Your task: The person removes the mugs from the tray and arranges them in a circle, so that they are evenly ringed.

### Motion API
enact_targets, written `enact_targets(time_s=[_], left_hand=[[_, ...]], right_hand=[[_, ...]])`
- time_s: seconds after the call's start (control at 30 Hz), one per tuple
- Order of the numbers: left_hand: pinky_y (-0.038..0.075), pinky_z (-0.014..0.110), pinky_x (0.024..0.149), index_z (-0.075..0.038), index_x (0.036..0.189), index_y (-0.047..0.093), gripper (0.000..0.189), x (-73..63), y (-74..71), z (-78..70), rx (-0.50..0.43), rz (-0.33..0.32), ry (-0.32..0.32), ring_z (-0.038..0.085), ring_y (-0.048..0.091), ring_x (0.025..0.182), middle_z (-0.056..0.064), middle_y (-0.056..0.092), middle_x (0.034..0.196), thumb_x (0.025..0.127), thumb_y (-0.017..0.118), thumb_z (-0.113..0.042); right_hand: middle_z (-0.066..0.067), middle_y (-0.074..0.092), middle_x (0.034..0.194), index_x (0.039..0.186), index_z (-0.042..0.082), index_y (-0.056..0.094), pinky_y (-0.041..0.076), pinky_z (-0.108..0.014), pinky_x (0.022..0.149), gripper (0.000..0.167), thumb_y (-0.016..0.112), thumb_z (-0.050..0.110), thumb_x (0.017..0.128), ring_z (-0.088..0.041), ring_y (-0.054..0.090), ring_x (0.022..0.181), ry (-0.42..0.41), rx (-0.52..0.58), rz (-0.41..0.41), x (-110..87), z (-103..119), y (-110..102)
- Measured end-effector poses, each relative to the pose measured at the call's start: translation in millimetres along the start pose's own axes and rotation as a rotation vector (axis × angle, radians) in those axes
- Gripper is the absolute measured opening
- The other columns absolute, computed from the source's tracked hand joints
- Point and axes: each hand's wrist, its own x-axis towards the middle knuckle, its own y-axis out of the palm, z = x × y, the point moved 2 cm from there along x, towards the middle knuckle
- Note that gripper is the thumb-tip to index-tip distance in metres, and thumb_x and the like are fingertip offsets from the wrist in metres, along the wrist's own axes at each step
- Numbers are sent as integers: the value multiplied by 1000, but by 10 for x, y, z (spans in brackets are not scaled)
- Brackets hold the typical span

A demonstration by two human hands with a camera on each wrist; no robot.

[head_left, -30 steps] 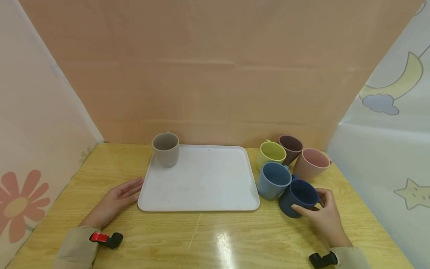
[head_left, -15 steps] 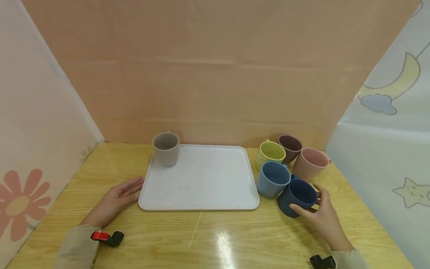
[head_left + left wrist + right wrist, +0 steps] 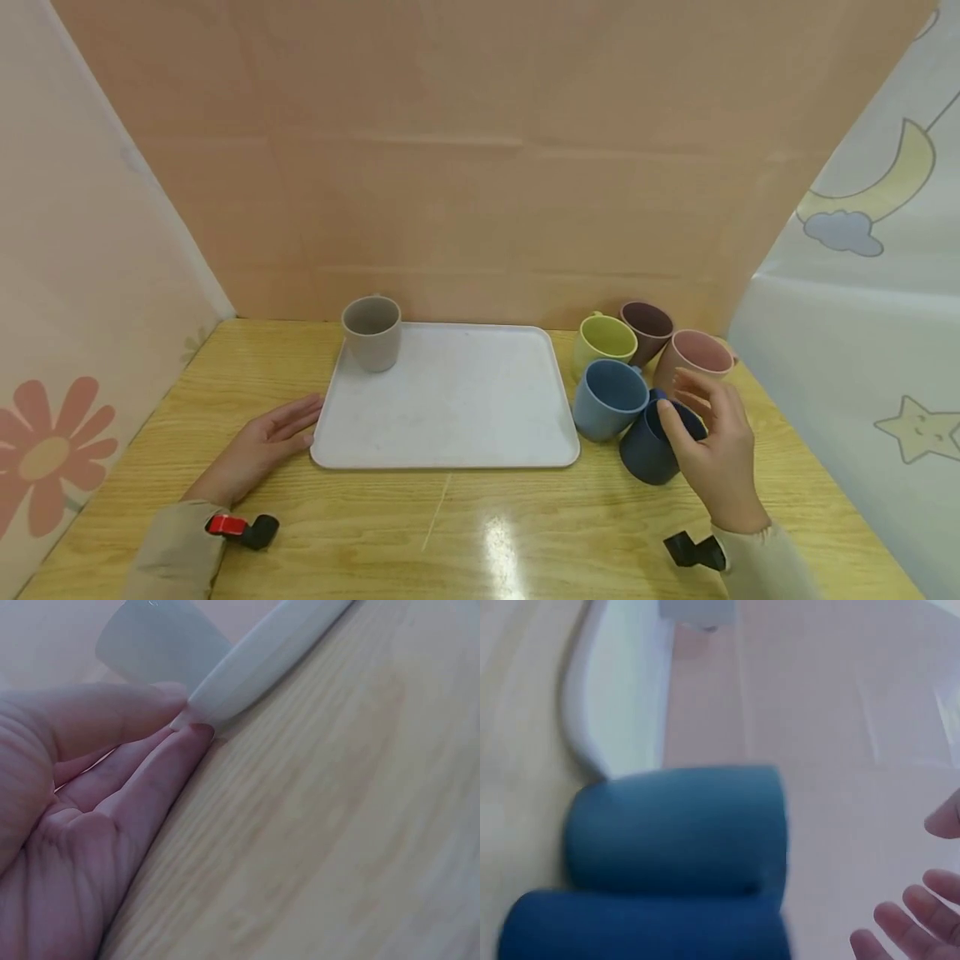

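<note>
In the head view, my right hand (image 3: 716,450) hovers over the dark blue mug (image 3: 648,450), fingers spread and lightly bent, partly covering its rim. The right wrist view shows the fingertips (image 3: 922,900) apart from the dark blue mug (image 3: 645,930) and the light blue mug (image 3: 682,832). My left hand (image 3: 258,450) lies on the table, its nearly straight fingers touching the left edge of the white tray (image 3: 450,400). In the left wrist view, the thumb and a fingertip meet the tray's rim (image 3: 247,667). A beige mug (image 3: 373,337) stands upright on the tray's back left corner.
Right of the tray, a light blue mug (image 3: 603,404), a yellow-green mug (image 3: 606,340), a dark brown mug (image 3: 648,325) and a pink mug (image 3: 693,354) cluster around the dark blue one. A wooden table (image 3: 375,533) extends in front; a peach backdrop (image 3: 450,167) rises behind.
My right hand has let go of the dark blue mug and risen above it, toward the back. The mug stays where it was. My left hand and the tray have not visibly moved.
</note>
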Motion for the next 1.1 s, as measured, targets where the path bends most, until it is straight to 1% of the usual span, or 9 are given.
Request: enact_targets(time_s=[0.13, 0.17, 0.37, 0.5, 0.67, 0.77, 0.87, 0.97, 1.1], left_hand=[[43, 11, 97, 0, 158, 30, 67, 25, -5, -4, 1, -2, 4, -9, 48, 128, 22, 37, 158, 103, 63, -20], [43, 11, 97, 0, 158, 30, 67, 31, -5, -5, 2, -3, 5, -9, 48, 128, 22, 37, 158, 103, 63, -20], [45, 13, 97, 6, 157, 27, 66, 39, 7, -17, -37, 12, 40, -8, 49, 127, 29, 32, 157, 103, 61, -13], [45, 13, 98, 6, 157, 27, 67, 38, -1, -17, -36, 12, 42, -7, 49, 128, 29, 31, 158, 103, 61, -13], [43, 11, 97, 2, 157, 30, 67, 15, -24, -4, 4, 2, 14, -9, 49, 126, 25, 37, 157, 102, 63, -18], [43, 11, 97, 2, 157, 29, 67, 9, -23, 7, -3, 7, 6, -9, 50, 126, 25, 36, 157, 102, 63, -17], [44, 12, 97, 4, 157, 27, 67, 14, -10, 16, -27, 11, 7, -8, 50, 126, 26, 34, 158, 103, 62, -15], [44, 12, 97, 5, 157, 28, 67, 14, 0, 21, -31, 4, 8, -9, 50, 126, 27, 34, 158, 102, 62, -14], [44, 12, 97, 5, 157, 28, 68, 1, 4, 5, -24, 1, 16, -9, 49, 126, 27, 34, 157, 102, 63, -15]], right_hand=[[-6, 58, 117, 125, -15, 58, 47, -12, 93, 46, 65, -22, 80, -5, 58, 108, -45, 92, 24, 125, 114, 188], [-5, 59, 116, 125, -15, 58, 48, -12, 93, 45, 65, -22, 81, -5, 59, 108, -51, 117, 35, 152, 151, 244], [-13, 60, 118, 126, -12, 58, 53, -19, 90, 43, 63, -22, 84, -12, 61, 110, -92, 254, 120, 240, 334, 638], [-25, 60, 118, 126, -11, 58, 53, -17, 89, 39, 64, -17, 88, -13, 61, 108, 9, 320, 170, 272, 389, 917], [-23, 63, 116, 125, -10, 58, 56, -20, 86, 33, 63, -11, 92, -15, 64, 104, 240, 436, 251, 236, 463, 1271], [-24, 62, 113, 123, -8, 60, 58, -25, 85, 29, 61, -10, 94, -24, 65, 103, 315, 514, 278, 218, 544, 1457], [-23, 63, 112, 121, -5, 62, 58, -26, 85, 28, 61, -8, 94, -30, 65, 103, 327, 537, 307, 207, 625, 1633], [-19, 64, 113, 121, -2, 63, 58, -28, 85, 29, 61, -6, 93, -30, 66, 104, 298, 517, 340, 216, 700, 1799], [-18, 65, 115, 121, 0, 64, 58, -41, 88, 31, 60, -5, 91, -33, 66, 106, 245, 487, 348, 278, 743, 2023]])
